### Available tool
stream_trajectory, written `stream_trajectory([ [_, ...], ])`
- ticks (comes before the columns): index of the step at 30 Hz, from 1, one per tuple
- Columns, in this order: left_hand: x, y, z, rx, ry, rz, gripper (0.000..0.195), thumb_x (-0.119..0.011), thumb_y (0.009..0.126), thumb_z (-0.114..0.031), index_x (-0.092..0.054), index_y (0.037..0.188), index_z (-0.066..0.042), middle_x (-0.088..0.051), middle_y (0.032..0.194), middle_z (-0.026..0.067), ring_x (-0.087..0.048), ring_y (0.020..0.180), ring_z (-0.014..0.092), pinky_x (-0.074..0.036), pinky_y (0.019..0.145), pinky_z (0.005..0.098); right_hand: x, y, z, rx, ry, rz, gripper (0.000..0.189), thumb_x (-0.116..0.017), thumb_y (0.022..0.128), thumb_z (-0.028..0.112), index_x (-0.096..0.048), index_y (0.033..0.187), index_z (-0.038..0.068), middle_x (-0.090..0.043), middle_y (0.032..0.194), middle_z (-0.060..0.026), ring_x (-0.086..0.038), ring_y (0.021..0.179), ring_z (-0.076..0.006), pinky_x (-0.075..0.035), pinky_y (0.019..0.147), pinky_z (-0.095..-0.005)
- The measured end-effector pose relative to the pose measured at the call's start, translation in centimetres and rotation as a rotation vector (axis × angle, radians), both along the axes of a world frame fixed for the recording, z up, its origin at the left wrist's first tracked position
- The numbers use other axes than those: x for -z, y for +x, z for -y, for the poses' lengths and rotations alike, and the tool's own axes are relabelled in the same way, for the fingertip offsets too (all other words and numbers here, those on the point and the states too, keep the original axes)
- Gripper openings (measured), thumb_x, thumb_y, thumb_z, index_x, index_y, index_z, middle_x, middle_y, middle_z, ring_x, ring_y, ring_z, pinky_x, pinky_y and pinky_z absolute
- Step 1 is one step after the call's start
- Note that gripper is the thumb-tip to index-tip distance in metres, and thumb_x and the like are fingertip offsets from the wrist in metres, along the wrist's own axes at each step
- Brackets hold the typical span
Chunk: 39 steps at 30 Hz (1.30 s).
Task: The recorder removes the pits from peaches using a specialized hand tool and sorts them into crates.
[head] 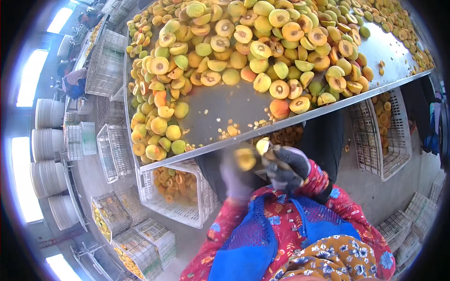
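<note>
Just below the near edge of a metal table (225,105), both hands are raised before the body. My left hand (239,172), blurred by motion and lightly gloved, is at a yellow peach half (245,159); whether the fingers grip it is unclear. My right hand (286,168), in a dark and pale glove, is closed around what seems to be a small tool, its exact kind hidden. A pale yellow fruit piece (263,146) shows at its tip. Halved peaches (242,34) are heaped on the table, many showing a pit or its hollow. Loose pits lie near the table's edge.
A white plastic crate (168,210) of peach halves stands below the table's left corner. Another white crate (397,140) holds fruit at the right. More crates (144,242) stand at lower left. Stacked round white containers (49,179) line the left side. A person (74,80) is at upper left.
</note>
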State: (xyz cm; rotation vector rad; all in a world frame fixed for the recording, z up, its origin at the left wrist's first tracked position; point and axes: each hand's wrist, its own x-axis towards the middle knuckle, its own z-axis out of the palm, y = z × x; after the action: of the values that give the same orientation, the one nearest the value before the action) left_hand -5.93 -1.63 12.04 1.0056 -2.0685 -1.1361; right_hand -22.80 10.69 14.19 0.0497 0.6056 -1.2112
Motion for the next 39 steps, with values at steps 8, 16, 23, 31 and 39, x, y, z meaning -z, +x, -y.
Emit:
stream_trajectory([
  [8, -4.8, 9.4, 17.0, -0.305, -0.325, 0.620, 0.041, -0.058, 0.096, -0.023, -0.051, 0.126, 0.003, -0.049, 0.128, 0.0269, -0.047, 0.119, 0.042, -0.039, 0.103, 0.0458, -1.4, -10.2, 1.3, -0.127, 0.042, -1.771, 0.036, -0.071, 0.080, 0.026, -0.060, 0.103, 0.000, -0.064, 0.083, -0.0229, -0.065, 0.080, -0.0403, -0.051, 0.071, -0.0435],
  [16, -5.8, -9.5, 38.9, -0.077, -0.538, 0.481, 0.070, -0.055, 0.091, -0.056, -0.047, 0.140, -0.007, -0.047, 0.137, 0.0266, -0.042, 0.129, 0.043, -0.034, 0.108, 0.0455, -4.4, -26.9, 17.0, 0.547, -0.182, -2.358, 0.035, -0.067, 0.082, 0.024, -0.062, 0.112, 0.006, -0.062, 0.106, -0.0195, -0.062, 0.095, -0.0375, -0.050, 0.083, -0.0424],
  [23, -3.2, -15.9, 36.4, 0.091, -0.351, 0.598, 0.068, -0.058, 0.083, -0.067, -0.059, 0.129, -0.018, -0.057, 0.126, 0.0202, -0.055, 0.117, 0.038, -0.037, 0.104, 0.0473, -0.4, -34.6, 22.5, 0.211, 0.018, -2.322, 0.052, -0.070, 0.082, 0.038, -0.062, 0.126, 0.010, -0.054, 0.125, -0.0191, -0.058, 0.111, -0.0351, -0.046, 0.098, -0.0393],
  [31, 0.4, -14.5, 25.4, 0.394, -0.459, 0.743, 0.053, -0.068, 0.079, -0.045, -0.062, 0.125, -0.020, -0.049, 0.131, 0.0183, -0.050, 0.120, 0.038, -0.038, 0.102, 0.0504, -1.1, -19.4, 22.9, -0.106, -0.389, -2.150, 0.042, -0.071, 0.080, 0.031, -0.065, 0.118, 0.013, -0.056, 0.116, -0.0187, -0.061, 0.104, -0.0371, -0.051, 0.091, -0.0426],
  [39, 1.7, -7.1, 20.8, 0.293, -0.596, 0.427, 0.045, -0.070, 0.069, -0.008, -0.059, 0.112, -0.010, -0.055, 0.122, 0.0157, -0.050, 0.116, 0.039, -0.040, 0.100, 0.0480, -0.9, -10.8, 18.7, -0.253, -0.669, -2.408, 0.038, -0.069, 0.079, 0.029, -0.065, 0.114, 0.016, -0.054, 0.128, -0.0132, -0.054, 0.116, -0.0363, -0.046, 0.097, -0.0496],
])
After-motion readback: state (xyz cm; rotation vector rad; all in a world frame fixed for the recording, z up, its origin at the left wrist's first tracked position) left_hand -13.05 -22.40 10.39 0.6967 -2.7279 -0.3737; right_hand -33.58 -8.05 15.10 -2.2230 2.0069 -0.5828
